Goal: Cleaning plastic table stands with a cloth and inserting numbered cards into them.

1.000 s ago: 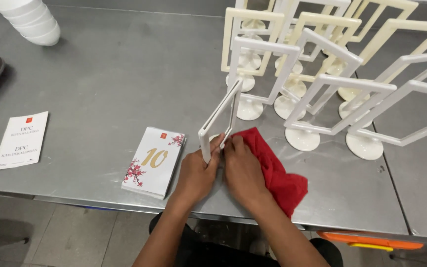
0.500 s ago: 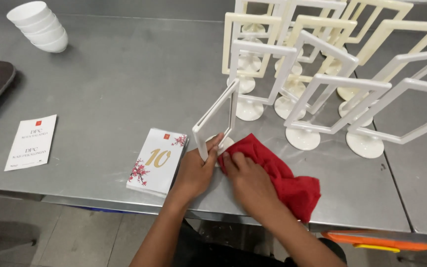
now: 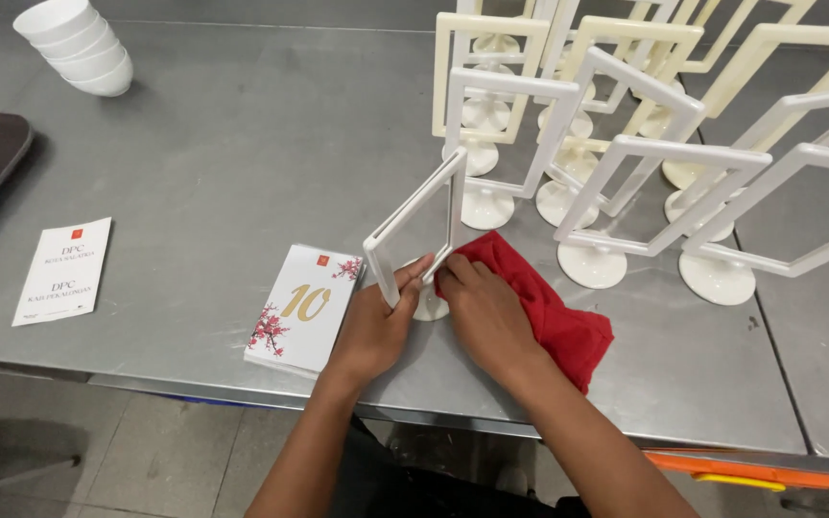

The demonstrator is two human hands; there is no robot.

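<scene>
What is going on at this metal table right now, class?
A person stands at a steel table. The left hand grips the lower edge of a white stand-up sign frame, while the right hand presses a red cloth against the frame's foot. A stack of number cards lies just left of the hands. More empty frames stand behind, and a stack of white bowls sits at the far left corner.

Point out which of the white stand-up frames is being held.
The white rectangular frame on a round base nearest the table's front edge, gripped by the left hand; the right hand presses a red cloth beside it. The others stand untouched behind.
</scene>
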